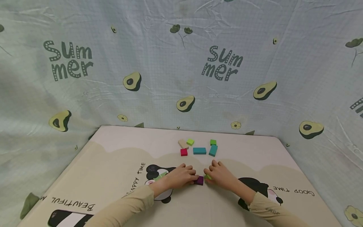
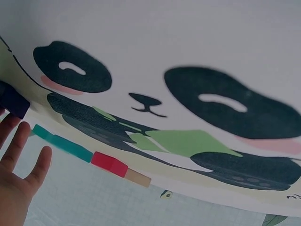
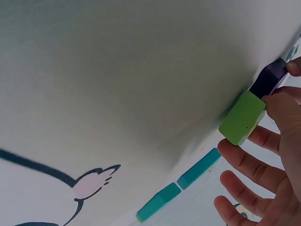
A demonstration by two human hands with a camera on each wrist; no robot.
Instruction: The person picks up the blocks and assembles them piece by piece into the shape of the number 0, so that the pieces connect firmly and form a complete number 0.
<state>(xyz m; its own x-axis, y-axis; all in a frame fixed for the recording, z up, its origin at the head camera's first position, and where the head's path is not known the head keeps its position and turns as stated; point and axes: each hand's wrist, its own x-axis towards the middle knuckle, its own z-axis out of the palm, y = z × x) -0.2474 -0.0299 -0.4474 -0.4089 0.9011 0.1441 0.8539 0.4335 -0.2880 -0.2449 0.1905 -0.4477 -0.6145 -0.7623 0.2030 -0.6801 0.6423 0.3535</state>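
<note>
On the table, my left hand pinches a dark purple block between thumb and finger, seen also at the right of the right wrist view. Just to its right, my right hand holds a lime green block with thumb and fingertips. In the right wrist view, the green block lies end to end with the purple block, right at its edge. Only part of the purple block shows in the left wrist view, by the left fingertips. Fingers partly cover both blocks in the head view.
Beyond the hands lie a red block, a beige block, a lime green block, a teal block, a second teal block and another green block. A printed cloth hangs behind the table.
</note>
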